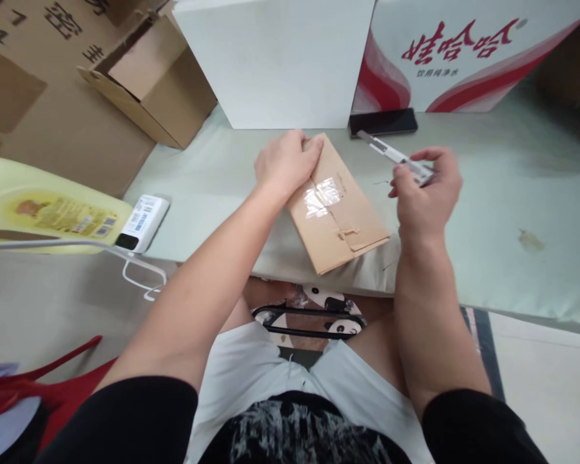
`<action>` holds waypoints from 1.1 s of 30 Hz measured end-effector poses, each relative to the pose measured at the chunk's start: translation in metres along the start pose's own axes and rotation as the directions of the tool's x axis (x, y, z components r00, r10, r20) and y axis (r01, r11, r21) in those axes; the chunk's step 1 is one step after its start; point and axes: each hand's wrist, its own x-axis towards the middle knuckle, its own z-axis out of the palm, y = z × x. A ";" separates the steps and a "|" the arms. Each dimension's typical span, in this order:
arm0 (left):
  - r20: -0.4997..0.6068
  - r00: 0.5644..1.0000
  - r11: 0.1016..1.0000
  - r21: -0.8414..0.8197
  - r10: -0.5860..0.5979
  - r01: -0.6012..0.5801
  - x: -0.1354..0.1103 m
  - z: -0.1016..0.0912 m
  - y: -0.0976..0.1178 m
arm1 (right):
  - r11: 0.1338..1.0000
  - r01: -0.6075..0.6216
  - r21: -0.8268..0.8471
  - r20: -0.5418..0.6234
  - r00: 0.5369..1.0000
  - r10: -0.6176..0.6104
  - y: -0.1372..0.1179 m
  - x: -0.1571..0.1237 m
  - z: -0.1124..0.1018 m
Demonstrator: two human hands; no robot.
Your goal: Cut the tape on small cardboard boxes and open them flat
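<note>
A flat brown cardboard box [341, 209] lies at an angle near the table's front edge. Clear tape [323, 196] crosses its seam, and the cardboard is torn near its lower right end. My left hand [289, 161] grips the far end of this box, its thumb on the top face. To the right, above the table, my right hand [428, 187] holds a white utility knife [391, 153]. Its blade is out and points up and left, apart from the box.
A white box [280, 61] and a printed water carton [464, 58] stand at the back, with a black phone [384, 122] before them. At left are an open cardboard box [174, 90], a yellow bottle [53, 209] and a white device with a label [146, 216]. The table [502, 193] has a pale green cover.
</note>
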 end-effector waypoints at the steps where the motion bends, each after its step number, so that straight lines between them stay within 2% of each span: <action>1: -0.004 1.000 1.000 -0.006 -0.016 0.016 0.001 0.002 0.003 | 0.985 0.089 0.145 -0.102 0.992 -0.075 -0.009 0.002 -0.003; 2: -0.010 1.000 1.000 -0.010 -0.027 0.027 0.003 0.005 0.006 | 0.948 0.182 0.261 -0.220 0.967 -0.125 -0.019 0.003 -0.006; 4: -0.020 0.999 0.999 -0.019 -0.029 0.029 0.005 0.010 0.010 | 0.859 0.338 0.385 -0.441 0.885 -0.150 -0.043 0.003 -0.014; 6: -0.036 0.999 0.999 -0.040 -0.007 0.006 0.008 0.014 0.011 | 0.835 0.384 0.395 -0.533 0.836 -0.132 -0.067 -0.003 -0.023; 7: -0.049 0.999 0.998 -0.058 0.011 -0.014 0.009 0.016 0.010 | 0.844 0.372 0.387 -0.528 0.840 -0.128 -0.077 -0.008 -0.027; 10: -0.095 0.993 0.989 -0.124 0.071 -0.082 0.012 0.018 0.008 | 0.867 0.365 0.338 -0.420 0.883 -0.208 -0.092 -0.025 -0.033; 14: -0.096 0.992 0.986 -0.140 0.079 -0.092 0.011 0.016 0.010 | 0.907 0.359 0.222 -0.169 0.930 -0.326 -0.086 -0.042 -0.034; 16: -0.092 0.993 0.988 -0.135 0.067 -0.079 0.009 0.015 0.012 | 0.932 0.347 0.108 -0.033 0.938 -0.346 -0.084 -0.044 -0.035; 18: -0.093 0.994 0.988 -0.135 0.062 -0.075 0.008 0.015 0.013 | 0.925 0.379 0.015 0.049 0.924 -0.379 -0.084 -0.045 -0.037; 21: -0.099 0.993 0.987 -0.140 0.069 -0.083 0.008 0.016 0.013 | 0.884 0.467 -0.038 0.098 0.882 -0.461 -0.087 -0.044 -0.038; 24: -0.110 0.991 0.986 -0.143 0.072 -0.088 0.009 0.017 0.012 | 0.851 0.524 -0.042 0.100 0.849 -0.518 -0.088 -0.043 -0.038; 29: -0.114 0.990 0.985 -0.145 0.077 -0.093 0.010 0.017 0.010 | 0.864 0.501 -0.038 0.069 0.864 -0.498 -0.085 -0.043 -0.038; 33: -0.115 0.990 0.986 -0.135 0.085 -0.100 0.010 0.018 0.009 | 0.867 0.487 -0.105 0.076 0.873 -0.481 -0.084 -0.043 -0.038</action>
